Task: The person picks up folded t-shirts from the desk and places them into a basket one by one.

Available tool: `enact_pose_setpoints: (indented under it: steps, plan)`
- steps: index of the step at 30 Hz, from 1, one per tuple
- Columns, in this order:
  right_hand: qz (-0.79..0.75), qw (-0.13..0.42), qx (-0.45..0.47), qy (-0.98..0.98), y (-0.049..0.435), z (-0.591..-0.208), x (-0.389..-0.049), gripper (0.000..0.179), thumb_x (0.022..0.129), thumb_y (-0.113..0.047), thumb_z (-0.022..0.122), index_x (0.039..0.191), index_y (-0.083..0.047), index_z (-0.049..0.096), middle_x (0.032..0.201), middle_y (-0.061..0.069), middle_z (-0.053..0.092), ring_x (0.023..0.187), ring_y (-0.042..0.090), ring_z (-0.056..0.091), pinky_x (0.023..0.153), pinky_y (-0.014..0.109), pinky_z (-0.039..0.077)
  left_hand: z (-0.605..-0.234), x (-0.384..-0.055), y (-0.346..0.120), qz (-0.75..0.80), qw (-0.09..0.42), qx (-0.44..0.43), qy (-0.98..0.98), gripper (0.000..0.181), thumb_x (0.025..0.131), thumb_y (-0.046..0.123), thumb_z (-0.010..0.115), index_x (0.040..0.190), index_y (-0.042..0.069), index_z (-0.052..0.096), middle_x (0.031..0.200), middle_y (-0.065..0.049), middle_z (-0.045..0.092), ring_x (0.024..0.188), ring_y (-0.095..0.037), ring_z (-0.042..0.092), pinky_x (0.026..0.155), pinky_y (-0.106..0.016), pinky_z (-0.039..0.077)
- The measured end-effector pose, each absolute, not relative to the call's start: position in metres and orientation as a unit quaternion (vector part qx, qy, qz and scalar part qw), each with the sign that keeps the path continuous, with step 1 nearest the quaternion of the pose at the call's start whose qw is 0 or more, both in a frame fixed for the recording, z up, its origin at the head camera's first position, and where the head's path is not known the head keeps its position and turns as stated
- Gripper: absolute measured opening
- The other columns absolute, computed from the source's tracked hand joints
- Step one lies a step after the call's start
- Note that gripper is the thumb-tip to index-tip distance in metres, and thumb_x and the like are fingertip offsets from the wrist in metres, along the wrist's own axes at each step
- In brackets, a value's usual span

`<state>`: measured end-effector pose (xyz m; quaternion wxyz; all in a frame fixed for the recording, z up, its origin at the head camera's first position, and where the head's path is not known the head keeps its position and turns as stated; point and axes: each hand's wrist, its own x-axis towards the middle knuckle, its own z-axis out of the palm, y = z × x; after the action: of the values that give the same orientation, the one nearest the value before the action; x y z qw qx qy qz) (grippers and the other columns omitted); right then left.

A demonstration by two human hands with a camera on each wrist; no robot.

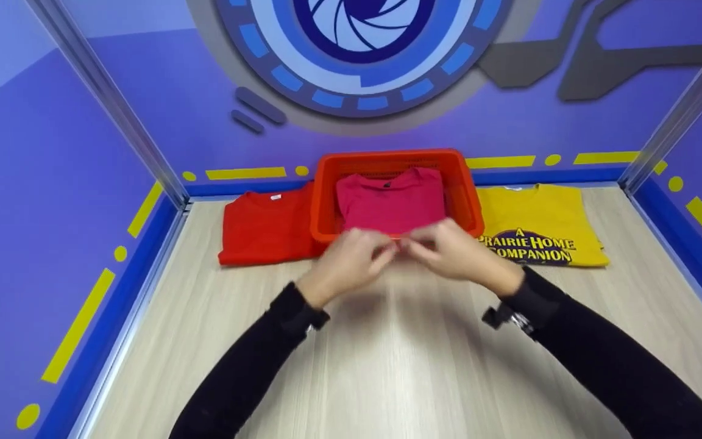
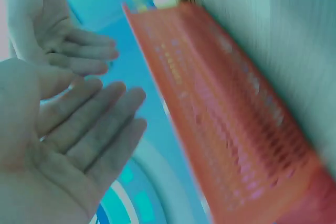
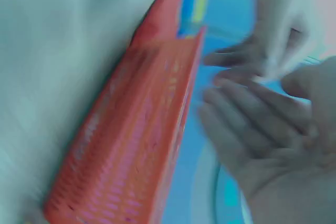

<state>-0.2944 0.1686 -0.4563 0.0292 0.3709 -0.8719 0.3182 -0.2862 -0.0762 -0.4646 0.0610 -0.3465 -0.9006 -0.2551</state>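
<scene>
A folded magenta shirt point(image 1: 390, 201) lies inside the red-orange plastic basket point(image 1: 471, 210) at the back of the table. My left hand point(image 1: 354, 259) is raised at the basket's front rim, its fingers loosely extended and holding nothing. Close beside it, my right hand point(image 1: 448, 247) is in much the same pose, the fingertips of both nearly meeting. In the left wrist view the left palm point(image 2: 68, 150) faces the basket's perforated wall point(image 2: 226, 124), apart from it. The right wrist view, somewhat blurred, has the right palm point(image 3: 278, 156) bare too.
A folded red shirt point(image 1: 265, 228) lies left of the basket, against its side. On the right is a folded yellow shirt point(image 1: 537, 213) with printed lettering. Blue-purple panels point(image 1: 144, 85) wall in the wooden table point(image 1: 381, 372) at the back and sides.
</scene>
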Motion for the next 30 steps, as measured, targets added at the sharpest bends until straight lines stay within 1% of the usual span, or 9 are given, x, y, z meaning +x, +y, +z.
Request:
enact_pose_setpoints:
  steps: [3,9,14,17,19,22,25,28,30]
  plan:
    - [0.308,-0.027,0.367,-0.877,0.181,-0.475,-0.277,0.019,0.111,-0.021,0.068,0.111,-0.014,0.086,0.076,-0.002,0.072,0.061,0.005,0.056,0.063,0.025,0.055,-0.487,-0.269,-0.078,-0.246,0.025,-0.364,-0.898,0.025,0.112,0.029,0.065,0.115,0.013,0.084,0.097,0.0,0.082,0.087,-0.013,0.077,0.08,-0.031,0.064]
    - [0.277,-0.046,0.354,-0.892,0.212,-0.519,-0.257,0.021,0.108,-0.015,0.071,0.119,-0.003,0.084,0.11,0.009,0.086,0.098,0.024,0.083,0.092,0.046,0.067,-0.529,-0.248,-0.097,-0.175,0.012,-0.342,-0.923,0.023,0.111,0.031,0.067,0.114,0.016,0.084,0.108,0.0,0.084,0.102,-0.019,0.08,0.09,-0.038,0.065]
    - [0.313,-0.041,0.276,-0.908,0.243,-0.529,-0.257,0.024,0.109,-0.02,0.071,0.124,-0.006,0.083,0.117,0.008,0.085,0.106,0.026,0.079,0.098,0.05,0.064,-0.532,-0.253,-0.135,-0.1,0.083,-0.264,-0.956,0.017,0.097,0.009,0.071,0.083,0.011,0.078,0.08,-0.007,0.076,0.076,-0.029,0.075,0.067,-0.044,0.061]
    - [0.318,-0.039,0.255,-0.912,0.258,-0.529,-0.257,0.026,0.109,-0.022,0.071,0.127,-0.007,0.083,0.119,0.006,0.085,0.107,0.023,0.077,0.098,0.049,0.064,-0.524,-0.269,-0.164,-0.045,0.109,-0.18,-0.977,0.016,0.091,0.001,0.071,0.076,0.007,0.073,0.072,-0.012,0.071,0.068,-0.035,0.071,0.058,-0.047,0.058]
    - [0.314,-0.04,0.251,-0.915,0.263,-0.529,-0.256,0.027,0.109,-0.023,0.071,0.128,-0.007,0.083,0.122,0.005,0.084,0.112,0.024,0.078,0.101,0.05,0.063,-0.518,-0.286,-0.183,-0.051,0.096,-0.131,-0.985,0.011,0.094,0.002,0.07,0.087,0.004,0.078,0.082,-0.016,0.075,0.077,-0.039,0.075,0.064,-0.05,0.062]
    - [0.319,-0.045,0.246,-0.914,0.266,-0.528,-0.254,0.027,0.109,-0.022,0.071,0.129,-0.007,0.082,0.122,0.006,0.084,0.114,0.024,0.078,0.101,0.048,0.063,-0.512,-0.317,-0.207,-0.114,0.045,-0.089,-0.988,0.026,0.105,0.013,0.067,0.125,0.001,0.078,0.118,-0.021,0.08,0.112,-0.041,0.077,0.093,-0.055,0.065]
    - [0.332,-0.059,0.24,-0.91,0.261,-0.527,-0.254,0.026,0.109,-0.022,0.071,0.129,-0.008,0.082,0.122,0.005,0.084,0.112,0.021,0.076,0.1,0.043,0.063,-0.515,-0.346,-0.226,-0.166,-0.03,-0.059,-0.984,0.052,0.113,0.026,0.059,0.159,0.001,0.056,0.161,-0.023,0.059,0.153,-0.043,0.054,0.127,-0.059,0.044]
    - [0.339,-0.074,0.247,-0.905,0.253,-0.527,-0.253,0.027,0.109,-0.022,0.071,0.13,-0.008,0.082,0.125,0.005,0.083,0.115,0.022,0.076,0.103,0.046,0.063,-0.526,-0.364,-0.246,-0.174,-0.084,-0.044,-0.98,0.065,0.117,0.035,0.052,0.17,0.0,0.038,0.177,-0.026,0.037,0.167,-0.048,0.03,0.138,-0.06,0.025]
    - [0.342,-0.078,0.256,-0.901,0.249,-0.527,-0.252,0.028,0.11,-0.022,0.071,0.131,-0.007,0.081,0.127,0.006,0.083,0.118,0.024,0.077,0.104,0.048,0.063,-0.533,-0.367,-0.257,-0.166,-0.102,-0.036,-0.98,0.067,0.117,0.036,0.053,0.17,-0.001,0.036,0.178,-0.028,0.032,0.168,-0.049,0.027,0.138,-0.06,0.022]
